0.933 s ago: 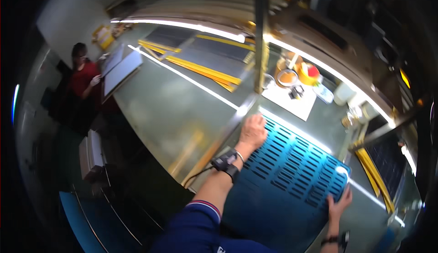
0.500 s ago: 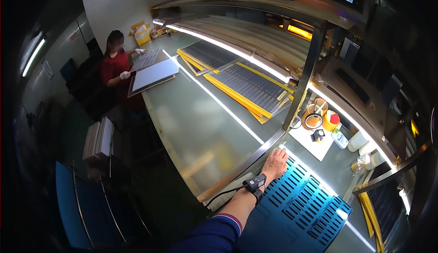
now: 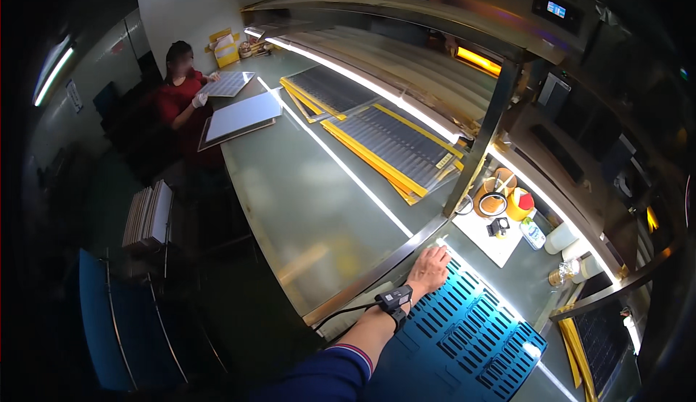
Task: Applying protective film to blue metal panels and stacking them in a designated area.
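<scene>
My left hand (image 3: 431,269) rests at the far left corner of a glossy blue panel (image 3: 475,329) with rows of dark slots. Its fingers are curled closed. A small whitish bit (image 3: 441,243) shows at the fingertips, too small to name. A dark device with a cable (image 3: 394,298) is strapped to my left wrist. My right hand is out of view. The panel lies on the bench, and its near part runs toward the lower edge of the picture.
Beyond the metal post (image 3: 484,137) lie dark patterned sheets with yellow edges (image 3: 395,144). A white board (image 3: 500,246) holds a small black loupe-like item (image 3: 498,226); tape rolls (image 3: 494,204) and bottles stand nearby. A co-worker in red (image 3: 177,94) handles a pale panel (image 3: 230,83) at the far left.
My view has shifted slightly, so the bench sits lower and further left. My left hand stays at the panel's corner. The co-worker's pale panel has gone from tilted to nearly flat.
</scene>
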Available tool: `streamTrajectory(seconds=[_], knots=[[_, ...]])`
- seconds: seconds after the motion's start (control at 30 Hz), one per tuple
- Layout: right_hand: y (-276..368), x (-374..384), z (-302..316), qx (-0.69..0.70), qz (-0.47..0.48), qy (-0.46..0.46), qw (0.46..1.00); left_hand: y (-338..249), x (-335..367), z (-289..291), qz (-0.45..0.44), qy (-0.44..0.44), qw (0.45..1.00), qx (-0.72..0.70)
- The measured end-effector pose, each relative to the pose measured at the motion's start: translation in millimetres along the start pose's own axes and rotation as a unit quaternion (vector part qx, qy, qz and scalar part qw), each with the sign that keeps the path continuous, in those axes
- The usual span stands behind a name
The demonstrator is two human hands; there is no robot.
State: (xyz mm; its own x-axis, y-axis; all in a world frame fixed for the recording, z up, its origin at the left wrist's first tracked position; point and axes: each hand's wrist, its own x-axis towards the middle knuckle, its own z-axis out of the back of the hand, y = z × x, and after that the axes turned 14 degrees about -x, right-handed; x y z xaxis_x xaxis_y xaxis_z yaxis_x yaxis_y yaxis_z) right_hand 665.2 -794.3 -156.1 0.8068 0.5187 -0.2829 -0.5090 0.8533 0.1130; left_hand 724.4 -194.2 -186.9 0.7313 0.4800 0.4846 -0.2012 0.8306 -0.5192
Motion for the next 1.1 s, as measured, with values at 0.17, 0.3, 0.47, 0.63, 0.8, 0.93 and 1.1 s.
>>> streamTrajectory(seconds=[0.17, 0.3, 0.47, 0.63, 0.8, 0.93, 1.1], knots=[[46.9, 20.5, 52.8, -0.069, 0.068, -0.026, 0.995, 7.6, -1.3, 2.9, 0.008, 0.009, 1.0, 0.001], [139.9, 83.3, 72.4, 0.011, 0.281, -0.069, 0.957, 5.6, -1.1, -1.9, 0.029, 0.069, 0.996, 0.039], [126.7, 220.0, 73.0, -0.141, 0.16, 0.027, 0.977, 6.4, 7.4, -7.5, 0.058, 0.188, 0.977, 0.078], [79.1, 252.4, 112.7, -0.133, -0.05, -0.177, 0.974, 4.2, 6.3, 0.9, 0.046, 0.184, 0.979, 0.079], [59.1, 223.3, 75.1, -0.068, -0.063, -0.246, 0.965, 13.1, -11.8, 3.3, 0.021, 0.161, 0.985, 0.061], [71.7, 127.5, 43.6, -0.028, -0.045, -0.228, 0.972, 5.3, -93.3, 69.9, -0.011, 0.085, 0.996, -0.013], [115.2, 6.7, 12.5, -0.112, -0.071, -0.198, 0.971, -22.9, -241.1, 161.5, 0.013, 0.075, 0.997, -0.008]])
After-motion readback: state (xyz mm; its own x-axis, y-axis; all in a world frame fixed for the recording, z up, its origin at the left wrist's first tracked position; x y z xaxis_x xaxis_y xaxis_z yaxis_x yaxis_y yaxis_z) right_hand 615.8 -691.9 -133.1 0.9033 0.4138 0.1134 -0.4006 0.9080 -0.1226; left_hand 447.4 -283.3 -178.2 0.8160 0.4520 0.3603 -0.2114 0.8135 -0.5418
